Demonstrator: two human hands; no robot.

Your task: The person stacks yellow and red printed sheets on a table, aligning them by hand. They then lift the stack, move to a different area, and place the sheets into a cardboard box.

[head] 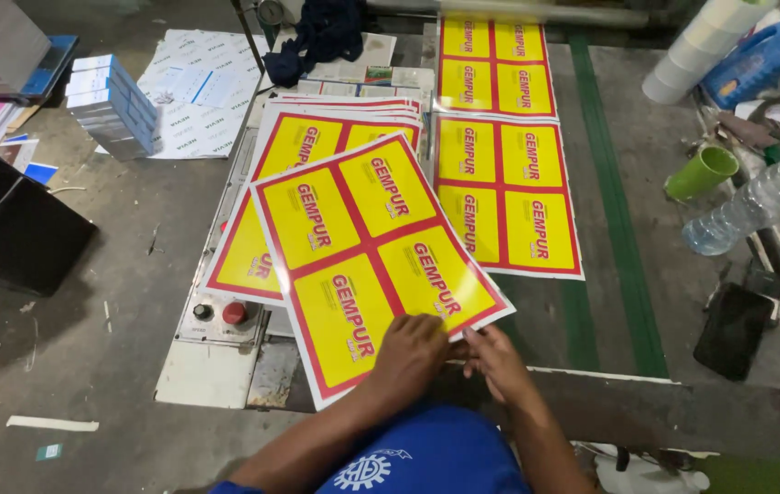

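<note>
My left hand [411, 352] and my right hand [497, 359] meet at the near edge of a large printed sheet [367, 252], yellow panels with red borders and red lettering, lying tilted on top of a stack of like sheets [291, 142]. The fingers of both hands pinch the sheet's lower right edge. The sheet overhangs the table's front edge toward me. More printed sheets of the same kind [504, 187] lie flat in a row on the grey table to the right.
A machine panel with a red button [234, 313] sits left of the hands. A green cup [701, 172], clear plastic bottle [760, 199], blue jug [756, 55] and dark phone-like slab [730, 329] crowd the right. Boxes [111, 105] and papers lie on the floor left.
</note>
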